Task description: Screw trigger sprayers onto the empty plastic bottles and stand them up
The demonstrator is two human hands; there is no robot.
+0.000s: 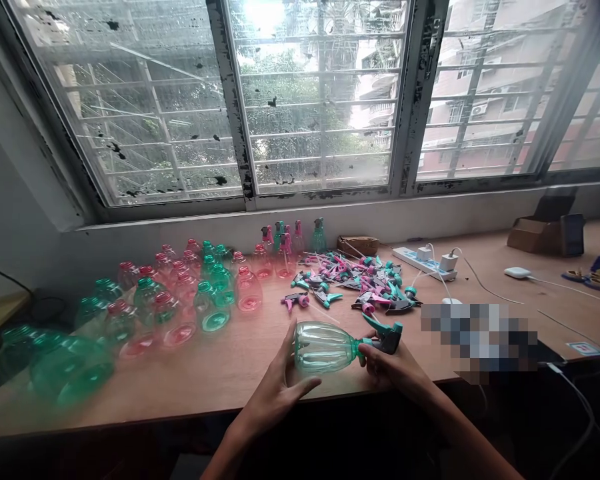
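Note:
A clear green spray bottle (325, 348) lies sideways in the air above the table's front edge, its base to the left. My left hand (281, 387) cups the base end, with the thumb stretched out below the bottle. At the neck, the fingers of my right hand (383, 365) are closed around the collar, under a green and black trigger sprayer head (387, 335). The sprayer head sits on the bottle's neck; how far it is screwed on I cannot tell. Just beyond is a pile of loose pink, green and black sprayer heads (355, 277).
Topless green bottles (214, 308) and pink bottles (250, 290) crowd the table's left side. Several bottles with sprayers (319, 237) stand by the wall. A power strip (425, 262) with cables, a cardboard box (537, 233) and a blurred-out patch (480, 340) are to the right.

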